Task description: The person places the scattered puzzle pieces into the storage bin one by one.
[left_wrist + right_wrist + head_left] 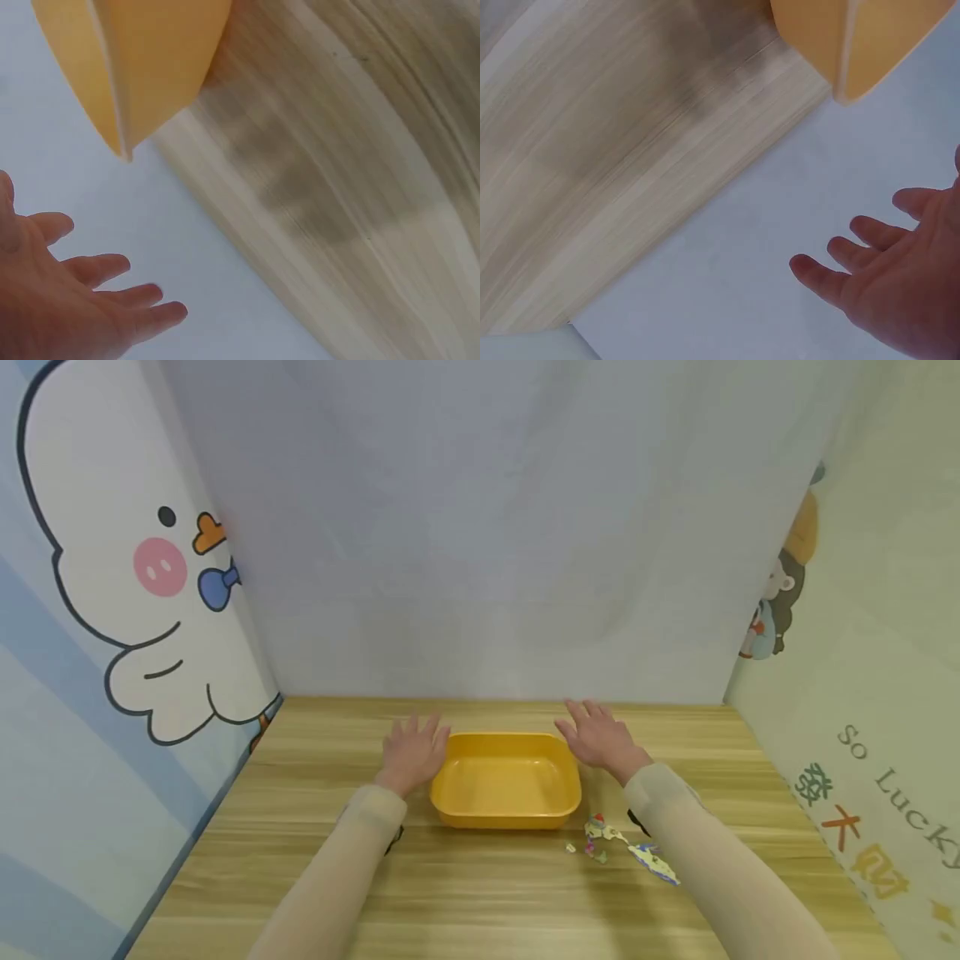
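A yellow rectangular plastic basin (502, 817) with rounded corners stands on the wooden table, its inside bare. My left hand (415, 752) is at the basin's left side, fingers spread and extended. The left wrist view shows that hand (67, 300) apart from the basin's corner (161, 67), holding nothing. On the opposite side, my right hand (600, 739) hovers by the far right corner with its fingers apart. In the right wrist view this hand (900, 277) also holds nothing, and a gap separates it from the basin (810, 41).
Several small colourful flat pieces (596, 831) lie on the table near the basin's front right corner. A longer blue-edged piece (654, 862) lies beside my right sleeve. A pale curtain (495, 568) hangs behind the wooden table (465, 893), with printed cloths at both sides.
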Demonstrator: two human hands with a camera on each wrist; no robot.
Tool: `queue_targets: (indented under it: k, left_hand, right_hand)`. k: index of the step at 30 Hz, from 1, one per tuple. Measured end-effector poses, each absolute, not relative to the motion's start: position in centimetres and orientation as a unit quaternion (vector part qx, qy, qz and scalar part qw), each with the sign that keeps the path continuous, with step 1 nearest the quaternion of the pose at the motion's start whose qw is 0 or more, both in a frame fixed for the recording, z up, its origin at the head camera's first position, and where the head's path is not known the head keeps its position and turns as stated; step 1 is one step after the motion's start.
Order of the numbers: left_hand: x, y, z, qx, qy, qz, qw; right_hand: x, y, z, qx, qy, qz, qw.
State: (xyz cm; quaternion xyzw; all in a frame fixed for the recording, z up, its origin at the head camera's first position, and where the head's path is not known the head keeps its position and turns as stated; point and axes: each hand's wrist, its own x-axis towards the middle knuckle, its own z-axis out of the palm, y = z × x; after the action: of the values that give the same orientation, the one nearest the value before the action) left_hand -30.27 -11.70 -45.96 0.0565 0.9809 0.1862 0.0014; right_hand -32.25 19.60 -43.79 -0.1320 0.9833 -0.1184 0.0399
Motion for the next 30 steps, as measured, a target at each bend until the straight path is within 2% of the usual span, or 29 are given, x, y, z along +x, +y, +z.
queue_targets:
  k: [4, 13, 22, 30]
  left_hand:
    - [-29.8, -12.3, -46.9, 0.04, 0.98, 0.196, 0.016]
    - [-29.7, -12.8, -48.5, 0.063, 0.958, 0.274, 0.057]
    - [-29.6, -13.1, -49.8, 0.034, 0.934, 0.354, 0.023]
    - [-28.8, -13.5, -50.2, 0.009, 0.921, 0.387, 0.038]
  right_hand:
    - [-31.5, 20.1, -44.3, -0.143, 0.98, -0.119, 0.073]
    - [-31.0, 22.6, -45.9, -0.166, 0.97, -0.146, 0.101]
    - [-29.8, 23.6, -46.5, -0.17, 0.965, -0.151, 0.129]
    - [-28.6, 23.8, -47.6, -0.16, 0.957, -0.167, 0.175]
